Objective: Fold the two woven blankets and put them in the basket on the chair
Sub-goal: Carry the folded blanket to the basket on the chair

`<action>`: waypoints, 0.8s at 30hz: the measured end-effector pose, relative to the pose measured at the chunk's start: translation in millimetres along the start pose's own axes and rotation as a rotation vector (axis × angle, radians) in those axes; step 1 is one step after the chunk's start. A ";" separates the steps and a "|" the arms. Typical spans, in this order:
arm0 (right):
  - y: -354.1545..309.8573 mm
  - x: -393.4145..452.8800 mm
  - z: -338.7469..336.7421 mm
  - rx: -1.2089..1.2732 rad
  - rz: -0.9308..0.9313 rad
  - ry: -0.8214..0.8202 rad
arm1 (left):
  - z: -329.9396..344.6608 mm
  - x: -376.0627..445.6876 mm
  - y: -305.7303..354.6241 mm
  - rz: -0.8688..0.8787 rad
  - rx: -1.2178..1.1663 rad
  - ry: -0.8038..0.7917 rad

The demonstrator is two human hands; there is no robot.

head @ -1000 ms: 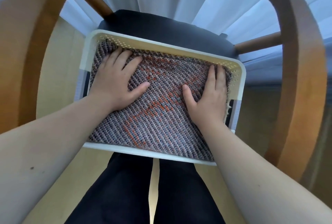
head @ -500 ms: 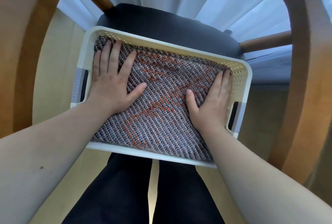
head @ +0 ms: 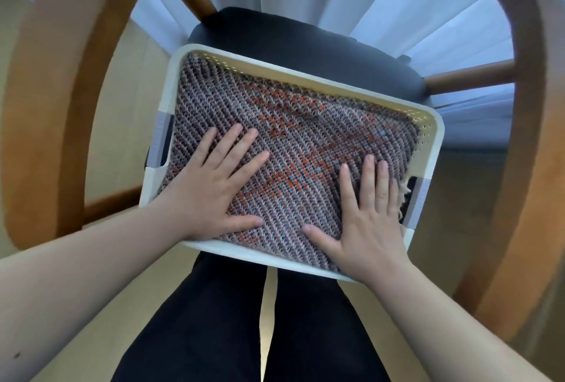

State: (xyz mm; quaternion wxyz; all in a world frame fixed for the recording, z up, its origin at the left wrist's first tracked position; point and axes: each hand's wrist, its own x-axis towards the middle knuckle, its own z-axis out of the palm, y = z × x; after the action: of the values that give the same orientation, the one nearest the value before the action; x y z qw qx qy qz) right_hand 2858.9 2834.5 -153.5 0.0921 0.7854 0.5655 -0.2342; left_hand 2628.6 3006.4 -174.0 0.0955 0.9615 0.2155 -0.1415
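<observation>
woven blanket (head: 305,136) in the basket (head: 428,149) lies under both flat palms, left hand (head: 211,189) and right hand (head: 370,222), fingers straight.

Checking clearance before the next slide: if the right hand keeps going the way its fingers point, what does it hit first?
Probably the basket's far right wall. The right hand lies flat on the folded blanket, fingers aimed up-frame, with only blanket ahead until that wall.

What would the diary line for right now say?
left hand: flat on folded grey-and-orange woven blanket | right hand: flat on it too | blanket: inside white plastic basket | basket: on dark chair seat
</observation>
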 end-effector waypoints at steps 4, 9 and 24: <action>-7.8 12.0 6.2 0.056 0.080 -0.023 | 12.4 6.0 -1.1 -0.003 0.056 0.031; -9.9 18.2 6.4 0.303 0.187 -0.014 | 17.0 9.9 -3.3 0.015 0.053 0.065; -13.3 22.0 0.0 0.253 0.227 0.071 | 3.9 13.9 2.0 0.020 -0.011 0.055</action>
State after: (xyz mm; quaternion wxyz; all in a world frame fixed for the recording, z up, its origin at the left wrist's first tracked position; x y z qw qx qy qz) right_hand 2852.0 2857.7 -162.3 -0.0018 0.8572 0.4421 -0.2639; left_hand 2640.6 3009.1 -181.8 0.0963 0.9666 0.2092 -0.1127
